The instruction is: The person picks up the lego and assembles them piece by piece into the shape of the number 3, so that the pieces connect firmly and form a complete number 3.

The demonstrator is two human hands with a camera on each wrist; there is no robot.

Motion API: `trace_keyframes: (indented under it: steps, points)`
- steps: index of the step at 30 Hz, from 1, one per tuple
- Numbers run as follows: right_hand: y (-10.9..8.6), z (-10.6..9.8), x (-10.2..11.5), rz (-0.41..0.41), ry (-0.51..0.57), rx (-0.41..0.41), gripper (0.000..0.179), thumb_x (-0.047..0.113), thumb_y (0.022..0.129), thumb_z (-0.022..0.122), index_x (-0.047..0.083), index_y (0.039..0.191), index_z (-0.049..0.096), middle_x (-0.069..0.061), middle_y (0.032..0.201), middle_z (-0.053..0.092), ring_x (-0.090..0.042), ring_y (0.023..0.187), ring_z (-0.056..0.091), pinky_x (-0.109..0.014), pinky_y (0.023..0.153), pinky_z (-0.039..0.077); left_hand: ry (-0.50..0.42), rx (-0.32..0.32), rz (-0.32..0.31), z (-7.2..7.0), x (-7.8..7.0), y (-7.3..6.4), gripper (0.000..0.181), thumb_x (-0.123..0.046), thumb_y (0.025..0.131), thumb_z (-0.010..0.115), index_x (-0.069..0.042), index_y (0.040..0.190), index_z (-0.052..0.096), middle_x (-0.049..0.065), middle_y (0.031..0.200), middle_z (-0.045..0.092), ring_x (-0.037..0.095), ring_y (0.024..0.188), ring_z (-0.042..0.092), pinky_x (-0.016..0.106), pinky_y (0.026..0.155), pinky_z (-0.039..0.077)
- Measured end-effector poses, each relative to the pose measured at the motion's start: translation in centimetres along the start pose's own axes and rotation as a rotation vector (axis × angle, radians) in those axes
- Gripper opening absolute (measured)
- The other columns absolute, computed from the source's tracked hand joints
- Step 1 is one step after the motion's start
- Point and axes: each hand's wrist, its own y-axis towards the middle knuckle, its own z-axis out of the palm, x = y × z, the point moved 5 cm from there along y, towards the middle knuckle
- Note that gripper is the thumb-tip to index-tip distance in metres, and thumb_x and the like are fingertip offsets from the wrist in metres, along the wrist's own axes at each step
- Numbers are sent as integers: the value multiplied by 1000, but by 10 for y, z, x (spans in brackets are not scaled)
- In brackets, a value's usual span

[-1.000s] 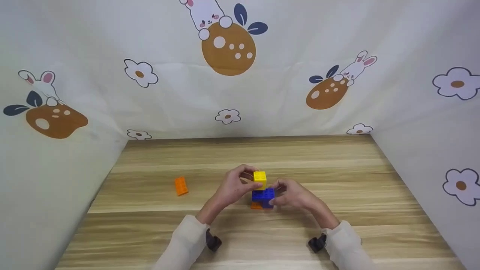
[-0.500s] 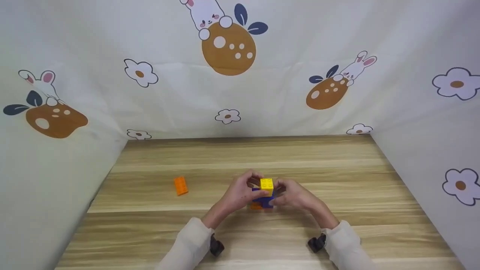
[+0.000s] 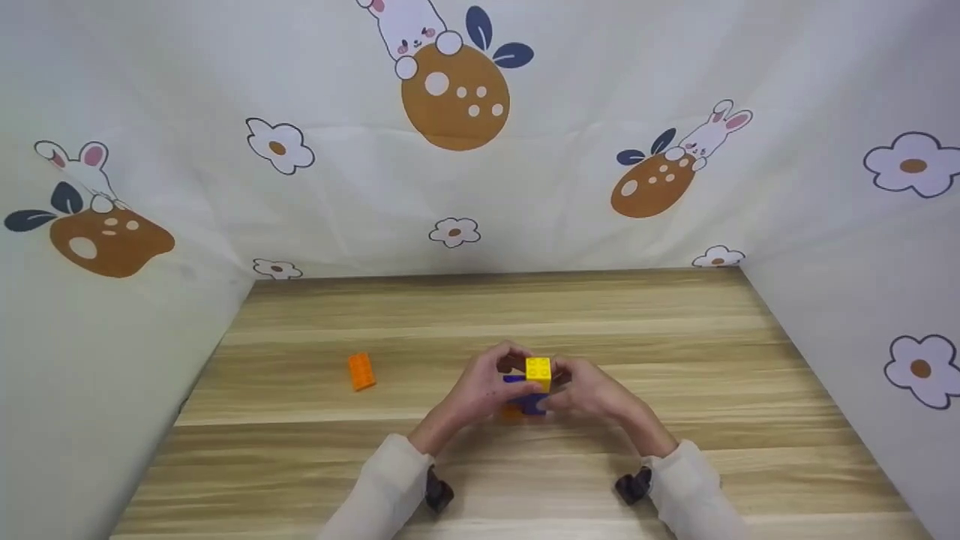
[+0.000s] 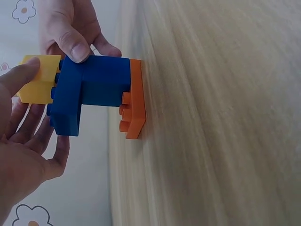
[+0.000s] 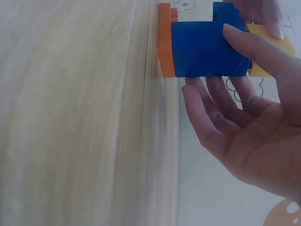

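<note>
Since the earlier frame, we are bringing our left hand (image 3: 480, 384) and the yellow block (image 3: 538, 369) rightward and slightly nearer, while our right hand (image 3: 592, 388) is staying put. With the left, we are pinching the yellow block between thumb and fingers; with the right, we are gripping the blue pair. The yellow block is sitting over the right end of the upper blue block (image 4: 68, 101), whose bumps (image 4: 52, 92) are still showing along the join, so it probably isn't seating fully yet. The lower blue block (image 4: 106, 80) is standing under that end, on the orange base (image 4: 137, 106) on the worktop (image 3: 300, 465). To do this well, we should be squaring the edges, pressing straight down above that support, and steadying the overhanging left end. The loose orange block (image 3: 361, 372) is lying well apart, left.
</note>
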Motion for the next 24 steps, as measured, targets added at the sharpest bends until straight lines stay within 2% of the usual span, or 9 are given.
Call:
trace_keyframes:
  steps: [6, 16, 24]
  points:
    - [0, 0, 1, -6, -15, -18, 41, 15, 80, 83, 4, 115, 66, -11, 111, 70, -26, 103, 65, -38, 93, 55, -19, -23, -9, 0, 1, -2, 43, -41, 83, 80, -22, 119, 64, -1, 118, 67, 23, 111, 64, 42, 103, 52]
    - [1, 3, 1, 16, -12, -25, 39, 15, 79, 84, 5, 113, 66, -8, 110, 70, -23, 101, 64, -40, 94, 54, -4, -38, -43, -1, 4, -4, 44, -43, 80, 81, -24, 116, 65, -3, 116, 68, 18, 107, 63, 41, 102, 53]
    - [1, 1, -2, -8, 8, -45, 34, 14, 78, 85, 6, 106, 68, -9, 110, 70, -23, 100, 65, -39, 92, 55, -33, -49, -23, 2, 4, -3, 40, -38, 81, 82, -21, 114, 68, 2, 116, 70, 20, 108, 67, 42, 100, 55]
